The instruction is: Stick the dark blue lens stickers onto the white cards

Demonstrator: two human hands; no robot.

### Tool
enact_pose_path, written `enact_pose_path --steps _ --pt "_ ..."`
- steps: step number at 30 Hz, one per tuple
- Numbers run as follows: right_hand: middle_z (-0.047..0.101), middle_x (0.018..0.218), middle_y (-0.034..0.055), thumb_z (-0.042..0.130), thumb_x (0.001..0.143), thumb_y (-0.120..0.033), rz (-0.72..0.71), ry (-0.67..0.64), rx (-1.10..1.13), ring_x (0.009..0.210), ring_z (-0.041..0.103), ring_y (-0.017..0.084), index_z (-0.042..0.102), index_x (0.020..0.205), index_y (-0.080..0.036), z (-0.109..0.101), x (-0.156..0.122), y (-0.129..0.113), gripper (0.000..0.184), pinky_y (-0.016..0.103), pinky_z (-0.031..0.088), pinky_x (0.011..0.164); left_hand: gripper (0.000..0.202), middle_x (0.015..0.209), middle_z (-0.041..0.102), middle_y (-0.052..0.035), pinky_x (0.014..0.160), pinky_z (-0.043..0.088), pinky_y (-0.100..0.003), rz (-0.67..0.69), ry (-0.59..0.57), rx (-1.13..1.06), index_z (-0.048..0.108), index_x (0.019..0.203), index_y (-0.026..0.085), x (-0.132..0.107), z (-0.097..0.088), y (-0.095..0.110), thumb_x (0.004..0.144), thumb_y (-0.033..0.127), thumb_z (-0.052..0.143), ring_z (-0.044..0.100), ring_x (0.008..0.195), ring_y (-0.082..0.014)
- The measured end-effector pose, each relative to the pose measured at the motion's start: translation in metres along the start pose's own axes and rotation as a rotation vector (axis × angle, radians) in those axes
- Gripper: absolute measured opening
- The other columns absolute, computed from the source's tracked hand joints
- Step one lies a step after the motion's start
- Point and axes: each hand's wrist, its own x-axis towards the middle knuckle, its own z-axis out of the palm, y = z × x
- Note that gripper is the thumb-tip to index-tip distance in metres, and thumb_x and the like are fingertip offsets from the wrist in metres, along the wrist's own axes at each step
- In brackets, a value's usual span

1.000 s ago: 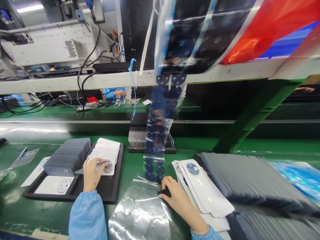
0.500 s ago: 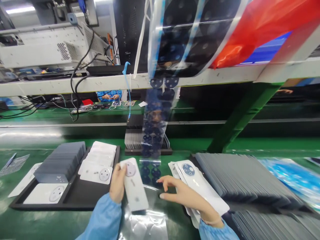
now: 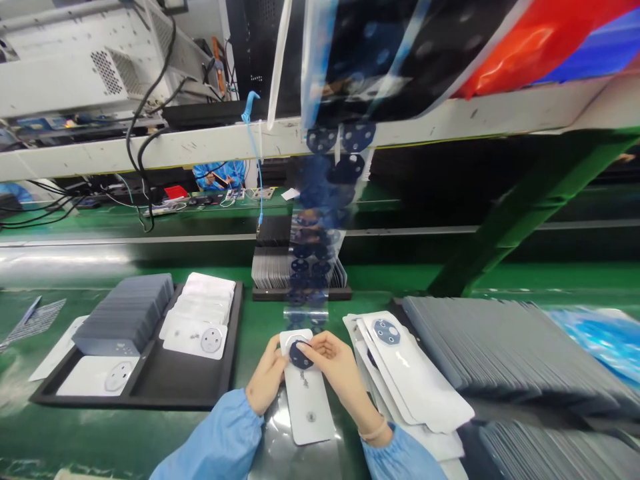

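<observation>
At the counter's (image 3: 100,440) left edge, 1 pen (image 3: 31,310) lies on a printed sheet (image 3: 46,319); at the right, shiny blue plastic film (image 3: 595,340) is heaped. A green post (image 3: 535,213) slants up to the right, reaching a scuffed white shelf beam (image 3: 210,141). Red plastic (image 3: 540,53) with a blue patch sits above the beam. At upper left stands a white equipment case (image 3: 50,63) with a perforated vent; black cables (image 3: 129,143) loop down beside it. Nearby hang a blue cord (image 3: 249,110) and a white strap (image 3: 280,60). Beyond, a person in blue sleeves (image 3: 237,173) holds a dark flat object (image 3: 219,181) near a red item (image 3: 175,192).
</observation>
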Motion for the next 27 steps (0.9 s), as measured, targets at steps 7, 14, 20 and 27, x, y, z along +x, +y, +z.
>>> enact_pose_path --steps 7,14,20,27 --pt "0.060 0.060 -0.0008 0.079 0.064 -0.054 -0.028 0.100 -0.087 0.055 0.052 0.014 0.060 0.068 -0.019 -0.0010 -0.0018 0.0054 0.040 0.028 0.043 0.056 0.052 0.095 0.071 -0.0056 0.068 0.048 -0.027 -0.032 -0.027 0.028 0.045 0.127 0.019 -0.0046 -0.0013 -0.0020 0.085 0.043 0.064 0.065 0.074 -0.0164" --pt "0.057 0.057 -0.0015 0.078 0.067 -0.054 -0.041 0.152 -0.081 0.053 0.047 0.014 0.060 0.067 -0.019 0.0046 -0.0082 0.0060 0.039 0.026 0.037 0.052 0.055 0.098 0.071 -0.0067 0.070 0.048 -0.028 -0.045 -0.005 0.022 0.044 0.126 0.020 -0.0044 0.0015 0.0001 0.083 0.045 0.066 0.065 0.076 -0.0179" --pt "0.053 0.055 -0.0034 0.077 0.066 -0.054 -0.057 0.170 -0.096 0.051 0.044 0.012 0.060 0.066 -0.019 0.0058 -0.0088 0.0044 0.040 0.026 0.035 0.051 0.049 0.104 0.071 -0.0079 0.077 0.049 -0.031 -0.032 -0.019 -0.012 0.046 0.125 0.021 -0.0048 0.0017 0.0004 0.084 0.040 0.065 0.066 0.088 -0.0206" --pt "0.057 0.055 -0.0024 0.078 0.065 -0.055 -0.059 0.174 -0.088 0.052 0.048 0.013 0.060 0.066 -0.019 0.0050 -0.0094 0.0029 0.041 0.026 0.039 0.052 0.049 0.107 0.070 -0.0087 0.075 0.050 -0.030 -0.030 -0.013 -0.001 0.046 0.127 0.021 -0.0053 -0.0002 -0.0017 0.085 0.040 0.064 0.066 0.087 -0.0202"
